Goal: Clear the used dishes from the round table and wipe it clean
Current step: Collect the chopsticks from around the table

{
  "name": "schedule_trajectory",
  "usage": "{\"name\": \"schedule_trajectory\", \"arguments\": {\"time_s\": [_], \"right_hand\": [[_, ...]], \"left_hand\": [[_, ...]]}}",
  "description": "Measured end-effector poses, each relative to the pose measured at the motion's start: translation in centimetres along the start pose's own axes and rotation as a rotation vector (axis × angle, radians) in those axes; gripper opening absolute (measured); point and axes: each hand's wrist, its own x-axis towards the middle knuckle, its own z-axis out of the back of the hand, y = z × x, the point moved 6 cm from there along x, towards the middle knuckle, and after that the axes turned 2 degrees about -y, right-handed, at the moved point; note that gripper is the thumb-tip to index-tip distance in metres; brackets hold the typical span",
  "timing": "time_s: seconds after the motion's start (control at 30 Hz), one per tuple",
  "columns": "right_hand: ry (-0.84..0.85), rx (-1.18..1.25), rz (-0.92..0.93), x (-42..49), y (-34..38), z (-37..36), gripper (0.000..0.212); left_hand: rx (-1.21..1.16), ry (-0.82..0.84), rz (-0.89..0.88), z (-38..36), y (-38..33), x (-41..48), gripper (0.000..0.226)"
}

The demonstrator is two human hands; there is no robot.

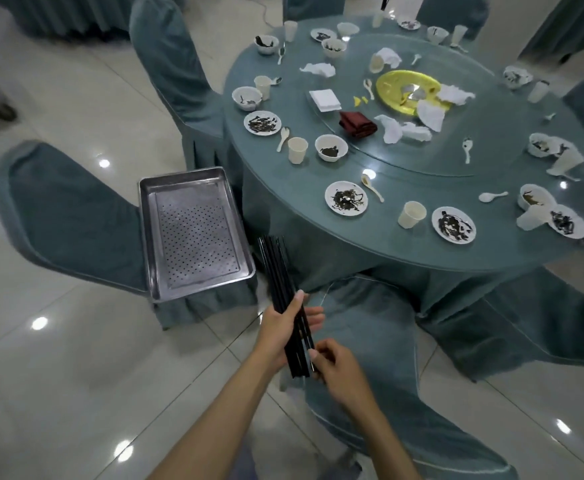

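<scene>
Holding black chopsticks just off the round tabletop
Left hand wraps the bundle, right hand pinches its near end (dirty plates on the tabletop, steel tray on a chair).

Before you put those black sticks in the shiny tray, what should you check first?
1. The left hand holds the chopsticks, fingers wrapped round the bundle: ok.
2. The right hand pinches the near ends: ok.
3. Far tips lined up: they fan apart a little, so not ok.
4. Room in the tray: nothing lies in it, so ok.
5. Tray steady on the chair: cannot tell.
6. Round table cleared: plates, bowls and cups are on it, so not ok.
</scene>
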Motion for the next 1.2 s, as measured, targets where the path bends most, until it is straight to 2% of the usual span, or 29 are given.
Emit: {"name": "schedule_trajectory", "arguments": {"time_s": [0.13, 0.33, 0.43, 0.5, 0.53, 0.57, 0.63, 0.73, 0.8, 0.93, 1.07, 1.13, 1.2], "right_hand": [[0.037, 0.046, -0.005, 1.1, 4.1, -6.0, 0.018], [-0.102, 0.285, -0.064, 5.8, 8.6, -9.4, 0.027], [-0.053, 0.378, -0.064, 9.7, 11.8, -10.5, 0.053], [-0.033, 0.420, -0.092, 12.9, 13.8, -11.2, 0.077], [-0.013, 0.463, -0.101, 14.6, 14.6, -11.7, 0.078], [0.005, 0.505, -0.114, 16.0, 15.7, -12.0, 0.067], [0.013, 0.590, -0.166, 19.6, 16.6, -12.3, 0.048], [-0.023, 0.680, -0.254, 24.4, 17.2, -12.5, 0.047], [-0.096, 0.808, -0.291, 26.6, 17.9, -13.1, 0.025], [-0.202, 1.212, -0.386, 30.7, 18.9, -14.4, 0.042], [-0.298, 1.443, -0.461, 33.8, 18.7, -13.8, 0.043], [-0.346, 1.500, -0.468, 34.8, 18.8, -13.9, 0.042], [-0.375, 1.514, -0.465, 35.5, 19.1, -14.9, 0.041]], "left_hand": [[0.033, -0.040, -0.051, 5.6, -4.9, 1.5, 0.023], [0.189, -0.032, -0.106, 10.0, -9.6, 4.6, 0.032], [0.341, 0.028, -0.108, 10.1, -10.7, 5.6, 0.030], [0.483, 0.116, -0.113, 9.9, -11.2, 6.6, 0.017], [0.580, 0.172, -0.129, 9.7, -11.7, 7.2, 0.009], [0.682, 0.225, -0.153, 9.6, -12.3, 8.0, 0.002], [0.883, 0.316, -0.184, 9.4, -14.0, 9.9, 0.016], [1.109, 0.391, -0.168, 9.5, -16.8, 13.0, 0.025], [1.176, 0.393, -0.136, 9.9, -18.3, 15.4, 0.031], [1.136, 0.286, -0.055, 12.2, -20.9, 19.5, 0.030], [0.958, 0.083, 0.036, 17.0, -22.7, 20.3, 0.047], [0.702, -0.077, 0.161, 19.1, -22.5, 20.4, 0.052], [0.293, -0.211, 0.286, 20.1, -21.6, 21.2, 0.048]]}}
